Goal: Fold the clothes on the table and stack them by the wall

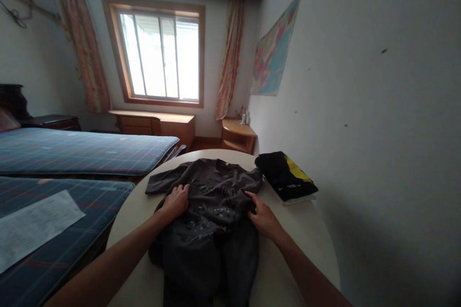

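A dark grey T-shirt [209,249] with shiny dark lettering lies on the round cream table [298,244], its neckline toward the far edge. The lower part is rumpled and hangs in folds toward me. My left hand [176,201] is closed at the shirt's left side, below the sleeve, with the thumb hidden. On the opposite side, my right hand [263,217] pinches the fabric between thumb and fingers. To the right of the shirt sits a folded stack of clothes [284,177], black with a yellow patch on top and something white beneath.
The wall [378,153] rises close along the table's right. Left of the table stand beds with blue plaid mattresses [90,148], a paper sheet [39,225] on the nearer one. A wooden desk [176,122] and a corner shelf [238,128] stand beyond, under the window.
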Demonstrator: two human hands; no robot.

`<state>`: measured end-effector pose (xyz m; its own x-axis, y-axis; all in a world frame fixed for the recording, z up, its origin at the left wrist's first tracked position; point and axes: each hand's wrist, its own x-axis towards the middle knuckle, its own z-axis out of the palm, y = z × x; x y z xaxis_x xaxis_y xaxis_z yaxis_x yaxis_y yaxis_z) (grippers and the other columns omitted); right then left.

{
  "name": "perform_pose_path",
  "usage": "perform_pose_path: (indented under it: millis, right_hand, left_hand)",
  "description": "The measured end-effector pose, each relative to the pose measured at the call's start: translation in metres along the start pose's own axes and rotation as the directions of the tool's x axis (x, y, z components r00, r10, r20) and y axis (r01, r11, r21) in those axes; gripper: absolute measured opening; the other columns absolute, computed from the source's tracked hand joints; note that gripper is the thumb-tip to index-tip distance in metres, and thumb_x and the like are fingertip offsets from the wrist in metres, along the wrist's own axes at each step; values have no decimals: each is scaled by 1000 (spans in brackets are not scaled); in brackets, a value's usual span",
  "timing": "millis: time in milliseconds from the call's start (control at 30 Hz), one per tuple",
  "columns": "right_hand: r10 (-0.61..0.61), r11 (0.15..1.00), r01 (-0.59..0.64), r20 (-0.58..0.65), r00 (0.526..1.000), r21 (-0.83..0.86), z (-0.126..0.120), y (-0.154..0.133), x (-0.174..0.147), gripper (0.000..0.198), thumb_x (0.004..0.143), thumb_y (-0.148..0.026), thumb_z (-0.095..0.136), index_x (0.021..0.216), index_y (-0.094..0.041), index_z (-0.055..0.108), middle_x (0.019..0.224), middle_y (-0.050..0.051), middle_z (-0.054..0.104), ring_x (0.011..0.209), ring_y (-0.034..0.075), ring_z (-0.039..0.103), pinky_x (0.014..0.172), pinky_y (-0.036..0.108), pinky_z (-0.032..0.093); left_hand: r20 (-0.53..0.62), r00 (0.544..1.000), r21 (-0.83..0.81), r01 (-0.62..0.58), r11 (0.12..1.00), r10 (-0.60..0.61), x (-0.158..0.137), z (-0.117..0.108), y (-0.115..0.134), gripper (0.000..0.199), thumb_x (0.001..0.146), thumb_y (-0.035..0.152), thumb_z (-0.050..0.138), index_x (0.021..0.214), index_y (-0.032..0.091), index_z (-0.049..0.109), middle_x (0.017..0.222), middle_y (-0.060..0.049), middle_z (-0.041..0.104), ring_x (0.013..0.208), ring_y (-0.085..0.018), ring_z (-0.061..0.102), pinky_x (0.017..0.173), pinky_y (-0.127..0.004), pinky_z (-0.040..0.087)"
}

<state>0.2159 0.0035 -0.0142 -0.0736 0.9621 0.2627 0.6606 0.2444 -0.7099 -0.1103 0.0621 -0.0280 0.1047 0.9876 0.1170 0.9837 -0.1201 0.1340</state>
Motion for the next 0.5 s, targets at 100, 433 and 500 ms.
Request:
perform_pose_path:
  millis: [100,433,500]
  right_hand:
    - [42,999,-47,-159,986,-23,-32,-4,19,46,75,-23,54,121,-22,60,93,3,69,82,19,66,79,32,51]
    - [-30,983,-25,-291,956,-184,-35,-4,21,41,82,-35,53,120,-19,54,119,11,59,103,23,62,90,35,49]
    - [18,942,-96,-237,971,-320,-34,-3,-4,38,82,-44,57,110,-20,57,111,12,62,101,25,61,87,34,48]
  left_hand:
    - [-24,999,-47,-23,999,22,7,-4,-11,43,84,0,37,122,10,55,112,-16,65,109,-24,61,95,-34,43]
    - [-132,973,-134,170,976,-188,25,-48,-31,41,90,29,44,125,8,48,114,-22,65,109,-31,64,89,-40,48]
    - [-87,963,-158,240,958,-256,15,-46,-48,44,85,34,52,119,7,53,104,-24,69,104,-38,66,88,-46,47]
